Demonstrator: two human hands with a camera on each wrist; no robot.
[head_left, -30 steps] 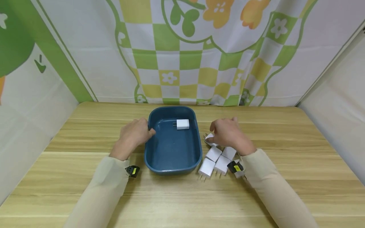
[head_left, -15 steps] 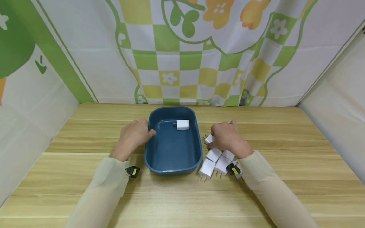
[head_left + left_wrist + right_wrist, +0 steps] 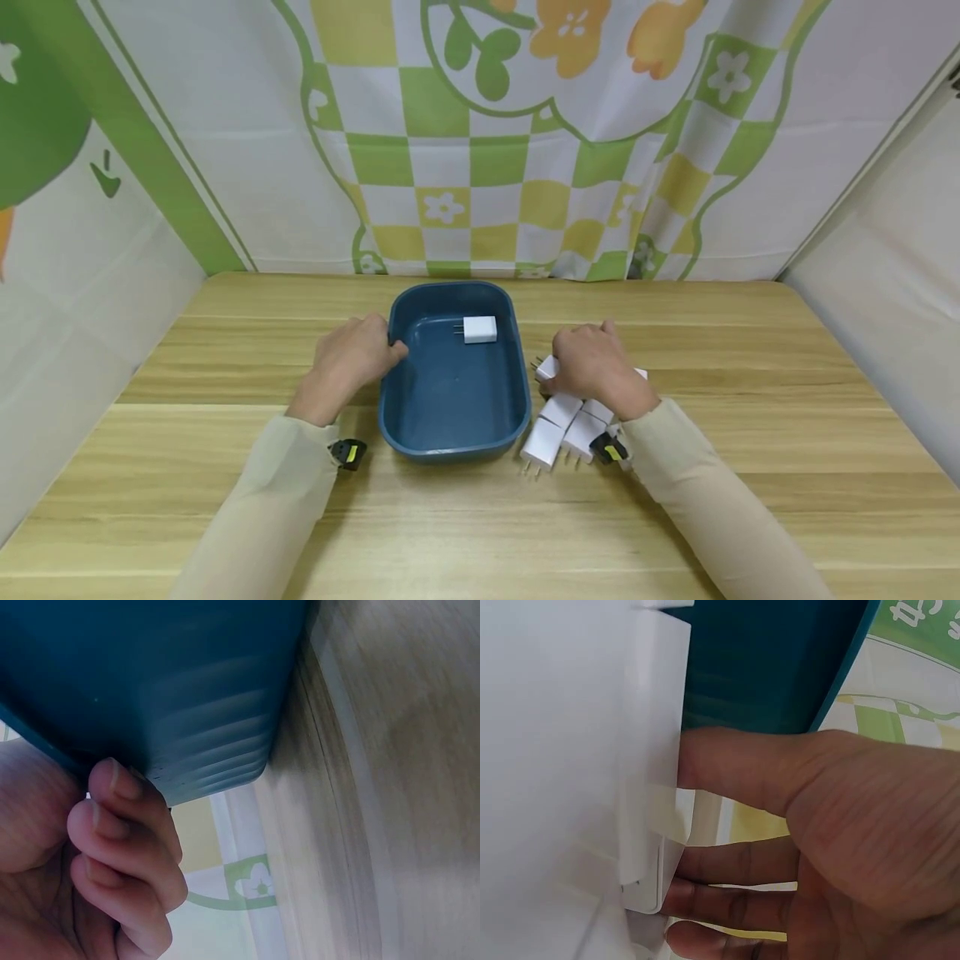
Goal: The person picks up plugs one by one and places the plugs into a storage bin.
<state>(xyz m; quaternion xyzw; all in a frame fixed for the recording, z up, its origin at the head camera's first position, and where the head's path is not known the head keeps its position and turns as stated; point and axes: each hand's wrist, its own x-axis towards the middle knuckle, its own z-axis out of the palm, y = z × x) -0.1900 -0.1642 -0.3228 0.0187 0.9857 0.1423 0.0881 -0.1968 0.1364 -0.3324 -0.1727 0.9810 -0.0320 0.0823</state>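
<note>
My left hand [image 3: 352, 360] grips the left rim of a dark blue plastic bin [image 3: 456, 400], thumb inside and fingers curled outside, as the left wrist view shows on the bin's outer wall [image 3: 202, 697]. One white charger plug [image 3: 480, 329] lies in the bin near its far right, prongs to the left. Right of the bin, my right hand [image 3: 596, 362] pinches another white charger plug [image 3: 548, 367] between thumb and fingers, prongs toward the bin; the hand covers much of it. In the right wrist view, nearer white plugs hide the fingertips of the right hand [image 3: 855, 817].
Several white charger plugs [image 3: 542, 442] lie clustered on the wooden table [image 3: 450, 525] just right of the bin, some partly under my right wrist. A patterned curtain [image 3: 495, 192] hangs behind the table's far edge.
My right hand has lowered and closed over the nearest-to-bin charger plug, which has shifted slightly left and is more covered. The left hand and bin have stayed in place.
</note>
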